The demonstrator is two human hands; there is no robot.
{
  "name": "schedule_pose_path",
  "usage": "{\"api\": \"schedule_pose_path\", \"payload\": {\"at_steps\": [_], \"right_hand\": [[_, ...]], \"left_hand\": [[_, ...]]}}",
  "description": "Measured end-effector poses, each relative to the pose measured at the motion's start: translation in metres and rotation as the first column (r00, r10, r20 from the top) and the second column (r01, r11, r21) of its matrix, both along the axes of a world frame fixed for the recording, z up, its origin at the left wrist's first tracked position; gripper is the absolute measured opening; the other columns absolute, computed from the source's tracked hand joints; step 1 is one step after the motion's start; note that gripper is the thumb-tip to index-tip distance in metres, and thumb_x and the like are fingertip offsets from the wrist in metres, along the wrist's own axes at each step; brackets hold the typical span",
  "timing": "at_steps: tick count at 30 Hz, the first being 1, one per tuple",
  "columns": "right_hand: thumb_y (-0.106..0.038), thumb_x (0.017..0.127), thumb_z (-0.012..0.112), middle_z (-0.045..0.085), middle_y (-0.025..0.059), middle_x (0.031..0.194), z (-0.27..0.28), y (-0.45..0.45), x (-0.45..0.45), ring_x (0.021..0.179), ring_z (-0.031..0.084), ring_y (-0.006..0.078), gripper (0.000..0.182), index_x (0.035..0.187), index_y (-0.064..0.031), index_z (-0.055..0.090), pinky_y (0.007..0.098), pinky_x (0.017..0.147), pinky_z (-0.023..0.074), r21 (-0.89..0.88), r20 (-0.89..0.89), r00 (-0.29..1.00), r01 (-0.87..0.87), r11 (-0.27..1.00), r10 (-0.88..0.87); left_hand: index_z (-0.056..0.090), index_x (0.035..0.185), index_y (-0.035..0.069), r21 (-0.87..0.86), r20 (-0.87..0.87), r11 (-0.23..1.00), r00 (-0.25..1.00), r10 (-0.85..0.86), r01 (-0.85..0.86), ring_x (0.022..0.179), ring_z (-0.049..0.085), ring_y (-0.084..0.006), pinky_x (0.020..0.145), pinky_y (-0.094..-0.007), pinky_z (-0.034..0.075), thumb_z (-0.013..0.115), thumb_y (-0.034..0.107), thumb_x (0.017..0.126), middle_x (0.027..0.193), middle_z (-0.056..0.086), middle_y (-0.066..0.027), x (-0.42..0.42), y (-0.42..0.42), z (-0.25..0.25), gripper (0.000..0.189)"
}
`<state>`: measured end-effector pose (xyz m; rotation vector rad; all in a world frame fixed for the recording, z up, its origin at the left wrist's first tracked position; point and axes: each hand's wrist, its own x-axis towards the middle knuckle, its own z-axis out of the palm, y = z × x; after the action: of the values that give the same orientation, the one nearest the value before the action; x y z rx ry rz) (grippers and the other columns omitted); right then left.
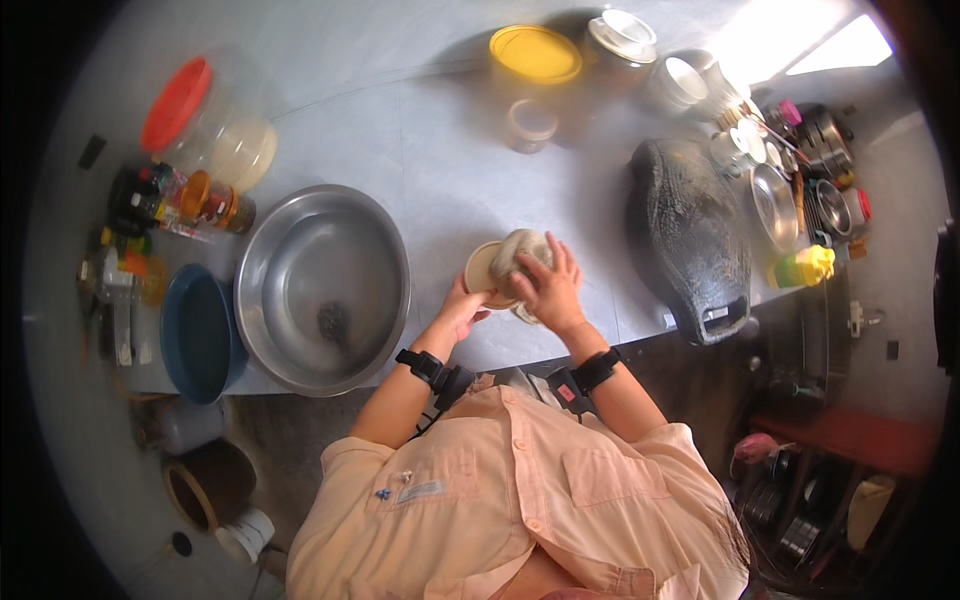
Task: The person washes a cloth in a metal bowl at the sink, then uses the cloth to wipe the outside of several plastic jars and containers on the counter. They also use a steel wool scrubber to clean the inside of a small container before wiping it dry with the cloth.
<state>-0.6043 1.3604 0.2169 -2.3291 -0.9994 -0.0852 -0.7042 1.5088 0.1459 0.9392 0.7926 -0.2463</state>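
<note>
In front of me, above the table's near side, my left hand (459, 309) grips the edge of a round cream-coloured dish (480, 268), perhaps a bowl or plate. My right hand (556, 294) presses a bunched greyish-beige cloth (519, 252) against it, fingers spread over the wad. The cloth covers the right part of the dish. Beneath the hands a pale edge (527, 313) shows, and I cannot tell whether it is cloth or another dish. A large steel basin (322, 217) stands left of my hands, with a dark scrubbing pad (332, 321) in it.
A blue basin (196, 330) and several jars and bottles (217, 204) line the left. On the right sits a big black ridged container (686, 225) with a handle, near a yellow bottle (802, 267) and steel bowls (774, 206). A yellow-lidded tub (535, 54) stands at the back.
</note>
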Motion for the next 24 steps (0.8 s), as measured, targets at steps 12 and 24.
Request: {"api": "schedule_pose_path", "payload": {"at_steps": [12,24], "right_hand": [[-0.012,0.068,0.066,0.054,0.0069,0.099,-0.015,0.054,-0.013,0.089,0.049,0.0305,0.026,0.094,-0.0117,0.066,0.0384,0.077,0.0437,-0.129,-0.057,0.998,-0.047,0.991,0.040],[-0.009,0.069,0.059,0.052,0.0073,0.095,0.003,0.053,-0.006,0.085,0.051,0.0295,0.036,0.104,-0.0174,0.062,0.0366,0.066,0.0494,-0.417,0.038,0.998,0.069,0.906,-0.059]], "left_hand": [[0.031,0.133,0.008,0.573,0.366,0.804,0.928,-0.074,-0.161,0.115,0.046,-0.0264,0.095,-0.0353,0.039,0.077,0.012,0.065,0.124,0.046,-0.0144,0.005,-0.006,-0.029,0.083],[0.034,0.131,0.010,0.579,0.402,0.787,0.914,-0.050,-0.212,0.114,0.043,-0.0336,0.096,-0.0417,0.037,0.080,0.014,0.060,0.123,0.045,-0.0158,0.010,-0.013,-0.032,0.085]]}}
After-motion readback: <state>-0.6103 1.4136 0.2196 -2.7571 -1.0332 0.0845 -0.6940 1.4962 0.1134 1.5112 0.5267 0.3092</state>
